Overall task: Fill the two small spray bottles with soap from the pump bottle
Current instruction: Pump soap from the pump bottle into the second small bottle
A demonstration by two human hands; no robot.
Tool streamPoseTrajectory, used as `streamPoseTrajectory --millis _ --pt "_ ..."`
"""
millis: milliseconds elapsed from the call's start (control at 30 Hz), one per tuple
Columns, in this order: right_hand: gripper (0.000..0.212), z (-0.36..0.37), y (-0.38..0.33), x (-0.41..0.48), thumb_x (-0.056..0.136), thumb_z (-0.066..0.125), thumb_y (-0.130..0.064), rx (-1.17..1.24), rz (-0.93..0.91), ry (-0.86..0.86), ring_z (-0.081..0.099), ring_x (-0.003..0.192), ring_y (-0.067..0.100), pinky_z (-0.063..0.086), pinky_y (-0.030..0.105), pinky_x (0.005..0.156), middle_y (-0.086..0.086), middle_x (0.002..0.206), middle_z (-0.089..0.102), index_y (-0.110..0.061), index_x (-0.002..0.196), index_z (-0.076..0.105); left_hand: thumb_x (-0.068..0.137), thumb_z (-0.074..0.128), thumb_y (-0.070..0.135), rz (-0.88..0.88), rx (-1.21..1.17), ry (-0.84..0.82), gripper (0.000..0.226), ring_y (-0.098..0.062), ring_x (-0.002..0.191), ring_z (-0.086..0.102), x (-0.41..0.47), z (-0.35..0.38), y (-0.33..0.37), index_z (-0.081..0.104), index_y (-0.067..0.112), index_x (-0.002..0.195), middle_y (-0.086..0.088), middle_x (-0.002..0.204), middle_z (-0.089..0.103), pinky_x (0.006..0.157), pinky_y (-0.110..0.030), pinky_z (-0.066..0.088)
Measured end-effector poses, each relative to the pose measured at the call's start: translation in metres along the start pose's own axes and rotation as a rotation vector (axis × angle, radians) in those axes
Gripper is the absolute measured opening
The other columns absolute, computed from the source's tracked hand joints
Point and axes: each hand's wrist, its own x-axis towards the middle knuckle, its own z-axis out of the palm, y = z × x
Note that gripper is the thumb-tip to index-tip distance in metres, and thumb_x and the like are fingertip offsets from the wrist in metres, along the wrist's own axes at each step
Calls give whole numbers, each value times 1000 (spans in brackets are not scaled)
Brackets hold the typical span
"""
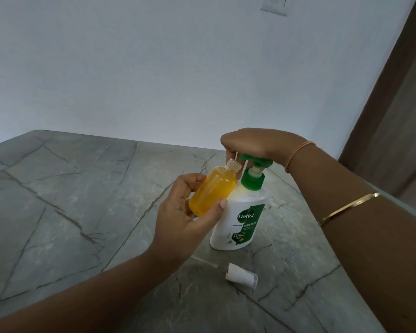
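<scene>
The grey veined stone bench [58, 212] carries the tall white plastic pump bottle [240, 224] with its green Dettol label, standing upright. My right grip [257, 145] sits on top of that bottle, palm down on the green pump head [255, 162], fingers curled over the spout end. A gold bangle [346, 209] and a thin cord band [298, 152] ring that arm.

My left grip [178, 219], just left of the pump bottle, is closed round the small clear spray bottle [213, 191], thumb across its lower body. This small bottle is nearly full of orange-yellow soap, uncapped and tilted, its threaded mouth just beside the pump bottle's spout.

In front of the pump bottle, apart from it, the white spray cap [240, 276] with its thin dip tube lies on its side.
</scene>
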Motion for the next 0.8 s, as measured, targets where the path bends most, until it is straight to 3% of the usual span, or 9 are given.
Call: streamPoseTrajectory --millis 67,133,233,333,533,600,700,800 --pt "38 -1 0 0 88 32 -32 -22 15 4 55 62 20 38 20 50 13 90 70 -13 69 60 67 62 53 3 6 3 40 -9 94 61 0 0 0 49 37 101 15 101 57 63 -18 54" --pt "37 0 0 1 88 32 -31 -26 10 8 52 62 20 37 22 51 13 91 70 -13 68 57 67 62 53 5 8 3 40 -11 94 61 1 0 0 49 37 101 14 101 57 63 -20 55" --pt "30 3 0 2 89 33 -26 -29 -14 -2 45 50 14 34 21 48 7 76 69 -14 65 48 68 63 52 3 -5 3 40 -13 94 62 1 0 1 49 36 101 13 101 58 63 -20 54" --pt "28 8 2 3 92 33 -22 -28 -34 23 39 47 10 30 20 45 -5 57 51 -16 65 41 68 64 51 5 -14 1 39 -14 93 62 0 0 0 49 35 101 11 101 59 63 -19 53" --pt "26 10 3 4 91 35 -25 22 -17 41 43 45 10 33 20 45 -6 54 50 -16 67 43 67 63 52 -2 -2 -3 40 -14 95 62 0 0 1 49 36 101 12 102 58 64 -22 55" --pt "29 5 4 3 89 36 -27 55 -1 47 49 40 10 35 14 39 -2 58 60 -15 67 50 67 62 53 -4 0 -5 40 -14 95 62 0 0 1 49 36 101 14 102 57 65 -21 55" --pt "36 -1 3 2 86 34 -30 26 21 16 56 58 18 40 17 47 10 82 71 -13 69 60 67 64 52 -4 16 -1 40 -13 96 61 0 0 1 48 37 101 16 102 56 64 -19 54" --pt "35 -1 3 4 86 34 -30 29 24 12 53 60 19 40 20 52 11 85 71 -13 68 58 68 67 49 -8 21 2 39 -14 97 61 1 0 1 48 37 101 16 102 57 65 -20 55"
